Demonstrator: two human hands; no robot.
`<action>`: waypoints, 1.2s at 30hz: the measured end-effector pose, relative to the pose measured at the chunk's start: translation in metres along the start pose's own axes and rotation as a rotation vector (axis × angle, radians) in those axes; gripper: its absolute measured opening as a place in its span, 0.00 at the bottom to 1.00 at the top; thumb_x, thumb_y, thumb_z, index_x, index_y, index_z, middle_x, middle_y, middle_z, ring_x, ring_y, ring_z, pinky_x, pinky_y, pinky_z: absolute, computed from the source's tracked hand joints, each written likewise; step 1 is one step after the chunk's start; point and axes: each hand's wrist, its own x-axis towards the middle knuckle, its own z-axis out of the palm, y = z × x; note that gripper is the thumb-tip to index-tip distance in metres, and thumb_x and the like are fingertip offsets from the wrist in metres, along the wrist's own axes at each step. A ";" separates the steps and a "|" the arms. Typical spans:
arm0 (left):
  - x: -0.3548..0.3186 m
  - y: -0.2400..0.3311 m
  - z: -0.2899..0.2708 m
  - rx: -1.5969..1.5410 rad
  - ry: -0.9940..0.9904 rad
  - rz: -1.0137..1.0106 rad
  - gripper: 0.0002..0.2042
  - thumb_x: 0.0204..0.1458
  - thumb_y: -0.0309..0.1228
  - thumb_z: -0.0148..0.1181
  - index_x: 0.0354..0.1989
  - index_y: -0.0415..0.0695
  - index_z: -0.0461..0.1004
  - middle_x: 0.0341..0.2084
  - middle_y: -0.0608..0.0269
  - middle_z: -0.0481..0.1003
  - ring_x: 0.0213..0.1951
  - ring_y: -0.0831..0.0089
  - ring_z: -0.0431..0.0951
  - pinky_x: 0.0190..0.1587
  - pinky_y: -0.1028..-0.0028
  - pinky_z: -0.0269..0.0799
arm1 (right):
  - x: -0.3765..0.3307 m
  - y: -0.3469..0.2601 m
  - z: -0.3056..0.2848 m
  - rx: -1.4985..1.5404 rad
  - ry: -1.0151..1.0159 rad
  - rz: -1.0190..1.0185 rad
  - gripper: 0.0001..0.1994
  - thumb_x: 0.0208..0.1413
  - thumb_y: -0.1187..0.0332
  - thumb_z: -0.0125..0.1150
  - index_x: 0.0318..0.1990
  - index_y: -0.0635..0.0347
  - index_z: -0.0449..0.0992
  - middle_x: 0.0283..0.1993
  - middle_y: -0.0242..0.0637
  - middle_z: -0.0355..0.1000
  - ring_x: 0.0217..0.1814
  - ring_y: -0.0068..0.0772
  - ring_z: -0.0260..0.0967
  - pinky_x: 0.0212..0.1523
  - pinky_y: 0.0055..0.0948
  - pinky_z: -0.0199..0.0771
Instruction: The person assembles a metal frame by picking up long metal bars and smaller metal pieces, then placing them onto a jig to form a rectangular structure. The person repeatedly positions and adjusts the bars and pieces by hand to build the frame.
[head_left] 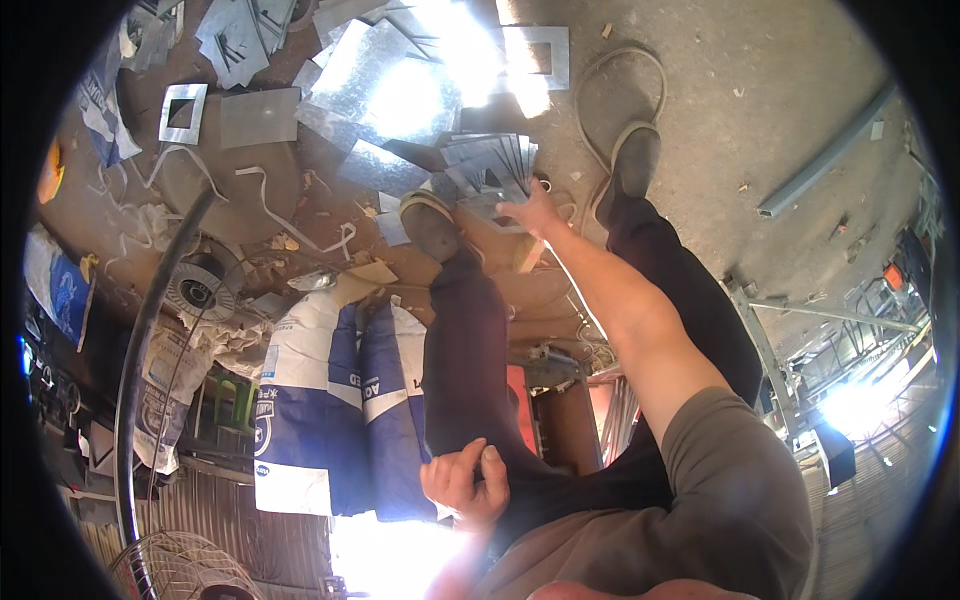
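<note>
**Grey sheet-metal plates, fanned like cards!**

Down at floor level between the slip-on shoes: thin, flat, dull with pale glints, edges stepped, a dark opening in the top face. At the near edge, the right hand, thumb spread from fingers; pinching or merely touching, hard to tell. By the left thigh, a loosely curled left hand.

Sacks are near a spool; a grey beam lies apart.
</note>
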 end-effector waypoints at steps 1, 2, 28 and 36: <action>-0.001 -0.001 0.001 -0.001 0.006 -0.006 0.05 0.51 0.26 0.65 0.37 0.44 0.81 0.24 0.63 0.75 0.24 0.62 0.71 0.32 0.63 0.61 | -0.002 -0.005 0.001 -0.027 0.006 -0.016 0.41 0.45 0.56 0.82 0.64 0.68 0.70 0.59 0.51 0.76 0.61 0.41 0.73 0.64 0.37 0.71; -0.002 -0.002 0.000 -0.006 0.009 -0.006 0.05 0.51 0.26 0.65 0.37 0.44 0.81 0.24 0.62 0.75 0.24 0.62 0.71 0.32 0.63 0.61 | -0.005 -0.013 0.001 -0.079 0.022 0.056 0.42 0.45 0.55 0.82 0.64 0.69 0.70 0.60 0.52 0.75 0.61 0.42 0.73 0.64 0.37 0.71; -0.118 0.102 -0.101 -1.175 -0.320 -0.384 0.15 0.65 0.35 0.65 0.54 0.40 0.75 0.43 0.63 0.81 0.40 0.79 0.76 0.45 0.73 0.69 | -0.527 -0.302 -0.226 0.495 -0.450 -0.278 0.24 0.58 0.66 0.76 0.59 0.63 0.76 0.51 0.30 0.78 0.51 0.21 0.73 0.53 0.27 0.75; -0.152 0.149 -0.210 -1.314 -0.514 0.229 0.07 0.65 0.22 0.58 0.49 0.42 0.77 0.44 0.61 0.81 0.47 0.71 0.78 0.55 0.68 0.71 | -0.686 -0.326 -0.265 0.698 -0.170 -0.693 0.21 0.70 0.60 0.64 0.64 0.60 0.72 0.55 0.25 0.74 0.54 0.18 0.66 0.59 0.26 0.68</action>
